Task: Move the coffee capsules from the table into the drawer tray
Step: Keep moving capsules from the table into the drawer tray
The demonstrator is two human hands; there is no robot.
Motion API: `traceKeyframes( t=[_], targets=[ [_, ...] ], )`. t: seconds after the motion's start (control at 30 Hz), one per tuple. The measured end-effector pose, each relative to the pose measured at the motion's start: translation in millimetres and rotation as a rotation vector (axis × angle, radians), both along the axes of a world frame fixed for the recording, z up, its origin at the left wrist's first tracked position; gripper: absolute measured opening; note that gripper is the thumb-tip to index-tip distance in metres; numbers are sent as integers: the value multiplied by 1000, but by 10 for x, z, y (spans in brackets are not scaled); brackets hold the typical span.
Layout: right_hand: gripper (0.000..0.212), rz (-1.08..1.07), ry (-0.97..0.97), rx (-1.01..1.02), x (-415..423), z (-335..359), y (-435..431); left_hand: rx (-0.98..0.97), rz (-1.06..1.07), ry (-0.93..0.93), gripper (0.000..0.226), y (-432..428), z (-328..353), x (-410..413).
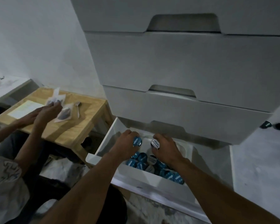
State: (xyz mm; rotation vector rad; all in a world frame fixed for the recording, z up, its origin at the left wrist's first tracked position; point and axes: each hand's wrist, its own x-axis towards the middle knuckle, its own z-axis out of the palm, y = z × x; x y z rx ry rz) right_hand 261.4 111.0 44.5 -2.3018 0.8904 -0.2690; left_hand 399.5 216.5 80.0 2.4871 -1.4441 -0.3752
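Head view, lower centre: your left hand (125, 147) is gripping a blue capsule (137, 141), your right hand (167, 150) a white capsule (155, 143) (both over the tray (136, 175)).

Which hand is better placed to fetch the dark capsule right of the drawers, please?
Right. The right hand is nearer that dark capsule; the left hand, gripping a blue-lidded capsule, would cross over it. The right should first drop its white-lidded capsule into the tray.

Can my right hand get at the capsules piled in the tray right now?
Likely yes: the tray is uncovered and the right hand is just above the pile, though its fingers hold a white-lidded capsule.
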Motion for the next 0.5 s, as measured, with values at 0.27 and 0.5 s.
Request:
traceKeyframes(
  t=[0.27,0.5],
  targets=[
    [47,-71,50,47,164,-69,-34,31,-171,24,44,-129,-123,346],
    [45,-129,111,23,284,-121,67,110,-350,9,43,-191,-273,513]
  ],
)
